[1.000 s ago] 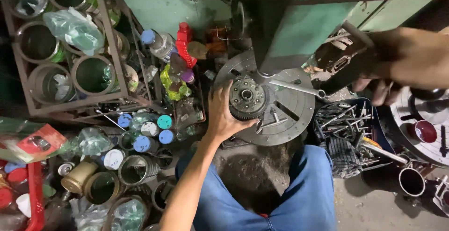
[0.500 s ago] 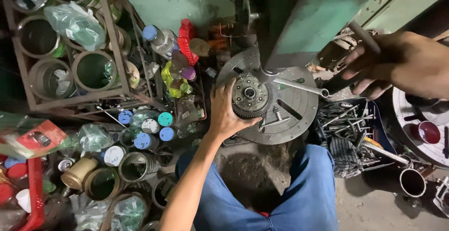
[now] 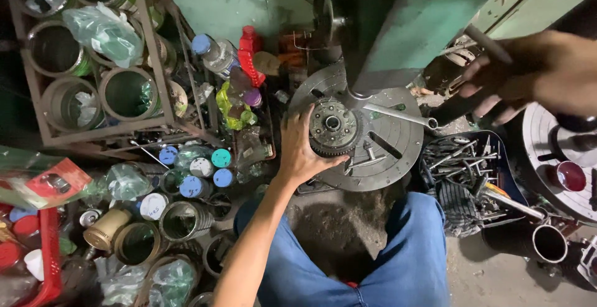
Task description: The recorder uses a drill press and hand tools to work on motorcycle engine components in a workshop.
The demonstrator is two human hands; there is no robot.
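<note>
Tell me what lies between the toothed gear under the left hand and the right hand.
In the head view, a wrench lies on the round slotted plate between them.

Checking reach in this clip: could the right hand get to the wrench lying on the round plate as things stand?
Probably yes. The right hand, already gripping a dark tool, hangs beside the wrench on the plate, with nothing between them.

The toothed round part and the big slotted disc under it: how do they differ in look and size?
The toothed round part is small, dark and thick, with teeth around its rim; the slotted disc is much wider, flat, pale grey and smooth-edged, with long slots. The left hand grips the toothed part; it is not on the disc's face, where a wrench lies. Both are round metal.
</note>
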